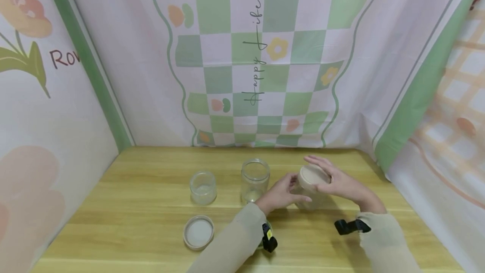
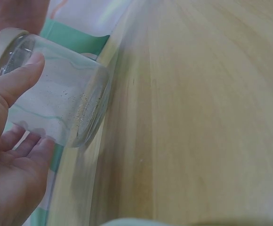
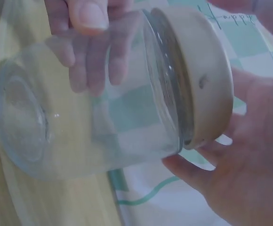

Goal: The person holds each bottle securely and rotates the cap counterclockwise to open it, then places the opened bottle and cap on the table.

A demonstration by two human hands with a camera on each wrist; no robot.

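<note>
A clear glass jar (image 3: 75,122) with a beige lid (image 1: 313,176) stands at the right of the table between both hands. My left hand (image 1: 282,194) holds the jar's body, thumb on the near side and fingers round the far side. The right hand (image 1: 342,183) grips the lid from the right, its fingers spread about the rim. A narrow gap shows between the lid and the glass shoulder in the right wrist view. Whether the jar's base touches the table, I cannot tell.
A tall open glass jar (image 1: 255,180) stands left of the hands, and a shorter open jar (image 1: 203,188) farther left. One loose lid (image 1: 198,232) lies upturned at the front. A green-edged thing (image 1: 259,245) is mostly hidden under the left wrist. Curtains enclose the wooden table (image 1: 125,214).
</note>
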